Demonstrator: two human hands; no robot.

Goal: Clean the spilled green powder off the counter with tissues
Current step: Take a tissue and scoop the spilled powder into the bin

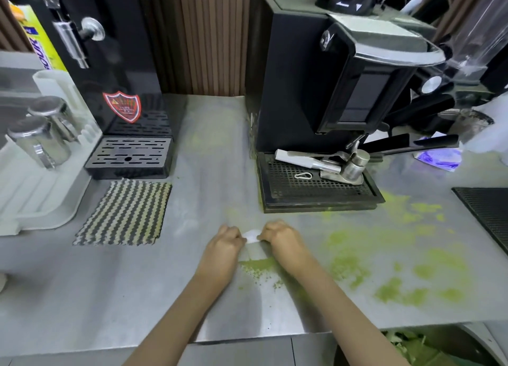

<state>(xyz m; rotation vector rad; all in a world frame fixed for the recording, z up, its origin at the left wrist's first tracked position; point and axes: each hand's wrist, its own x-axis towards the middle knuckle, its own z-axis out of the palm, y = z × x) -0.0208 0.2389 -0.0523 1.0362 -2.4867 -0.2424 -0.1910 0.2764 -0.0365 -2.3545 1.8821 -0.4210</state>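
Green powder [395, 269] lies scattered over the right half of the steel counter [110, 283], with a small swept ridge [258, 265] between my wrists. My left hand [224, 244] and my right hand [280, 237] sit close together at the counter's middle. Both pinch a small white tissue [252, 236] pressed flat on the surface, just in front of the drip tray. Most of the tissue is hidden under my fingers.
A black coffee grinder with a drip tray [316, 186] holding metal tools stands behind my hands. A black machine [129, 156], a striped cloth [123, 214] and a white rack with steel cups [38, 142] are at left. A bin with green-stained tissues [412, 346] sits below the front edge.
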